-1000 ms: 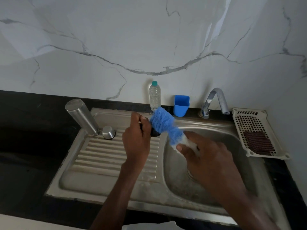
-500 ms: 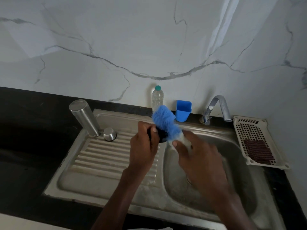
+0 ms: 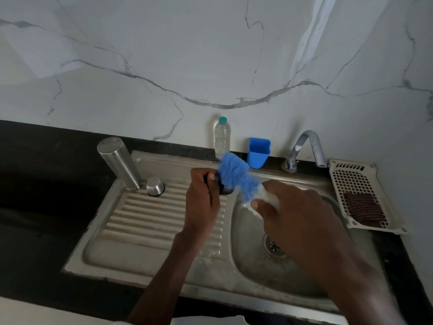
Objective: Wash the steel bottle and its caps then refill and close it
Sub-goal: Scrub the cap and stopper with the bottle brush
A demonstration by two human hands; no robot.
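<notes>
The steel bottle (image 3: 119, 161) stands upside down at the back left of the draining board. A small steel cap (image 3: 155, 186) sits beside it on the right. My left hand (image 3: 202, 198) grips a small dark cap (image 3: 225, 189), mostly hidden by my fingers. My right hand (image 3: 297, 216) holds the white handle of a blue bottle brush (image 3: 235, 173), whose bristles press against the dark cap above the board's right end.
A steel sink (image 3: 241, 228) lies below my right hand, its drain (image 3: 273, 246) showing. The tap (image 3: 304, 148) stands behind. A plastic water bottle (image 3: 222, 137) and a blue cup (image 3: 259, 152) stand at the wall. A white basket (image 3: 356, 184) with a scrubber (image 3: 365, 209) sits right.
Both hands stay together over the sink's divider. The brush has shifted slightly against the dark cap and my right hand has slid a little along the handle.
</notes>
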